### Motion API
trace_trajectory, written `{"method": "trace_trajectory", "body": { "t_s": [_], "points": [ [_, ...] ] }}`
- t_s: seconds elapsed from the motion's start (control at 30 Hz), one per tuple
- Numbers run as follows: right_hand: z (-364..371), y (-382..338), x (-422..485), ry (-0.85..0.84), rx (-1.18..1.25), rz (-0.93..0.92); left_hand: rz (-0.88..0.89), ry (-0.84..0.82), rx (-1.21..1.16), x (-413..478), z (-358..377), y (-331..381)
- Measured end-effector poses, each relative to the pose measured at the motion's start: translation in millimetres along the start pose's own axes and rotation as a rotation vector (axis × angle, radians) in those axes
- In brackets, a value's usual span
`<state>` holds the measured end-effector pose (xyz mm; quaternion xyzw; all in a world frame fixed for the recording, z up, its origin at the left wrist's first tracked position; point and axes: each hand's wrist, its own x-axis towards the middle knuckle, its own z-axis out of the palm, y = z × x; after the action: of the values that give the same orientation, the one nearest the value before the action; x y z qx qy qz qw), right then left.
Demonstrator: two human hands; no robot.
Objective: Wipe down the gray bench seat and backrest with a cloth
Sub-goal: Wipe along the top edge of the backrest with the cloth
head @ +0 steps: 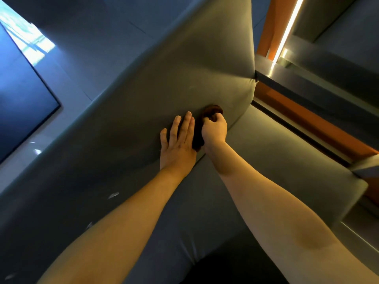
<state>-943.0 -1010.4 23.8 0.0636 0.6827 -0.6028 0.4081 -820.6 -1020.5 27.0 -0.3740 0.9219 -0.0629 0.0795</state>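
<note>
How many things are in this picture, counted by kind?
Hands: 2 (left hand, right hand)
Cloth: 1
Bench cushions: 2 (backrest, seat)
Total: 5

Gray bench backrest [164,85] & seat [276,160], dark brown cloth [198,132], orange wall panels [320,128].

Far to the left of the left hand [176,144] we see a dark blue panel [22,111] set in a pale bluish wall [82,37], with a bright patch of light [26,39] above it. Up and to the right of the right hand [214,130], a glowing light strip [287,31] runs beside orange panels [276,23]; an orange trim band [320,130] lies further right.
</note>
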Motion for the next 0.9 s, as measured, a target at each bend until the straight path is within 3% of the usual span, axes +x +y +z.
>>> {"method": "trace_trajectory", "body": {
  "t_s": [0.2,0.33,0.43,0.53,0.77,0.9],
  "points": [
    [25,-58,-41,-0.046,-0.043,-0.294,-0.02,0.16,-0.007,2,-56,-21],
    [28,-66,-44,0.01,-0.165,-0.42,0.01,0.198,0.043,9,-73,-36],
    [14,-57,-28,0.107,-0.133,-0.27,0.041,0.139,0.062,5,-70,-37],
    [10,-61,-24,0.098,-0.1,-0.165,0.049,0.067,0.043,4,-67,-37],
    [28,-76,-46,-0.021,-0.127,-0.49,0.044,0.177,0.076,5,-57,-38],
    [19,-36,-31,0.035,-0.317,-0.453,-0.014,0.156,0.029,6,-54,-29]
  ]
}}
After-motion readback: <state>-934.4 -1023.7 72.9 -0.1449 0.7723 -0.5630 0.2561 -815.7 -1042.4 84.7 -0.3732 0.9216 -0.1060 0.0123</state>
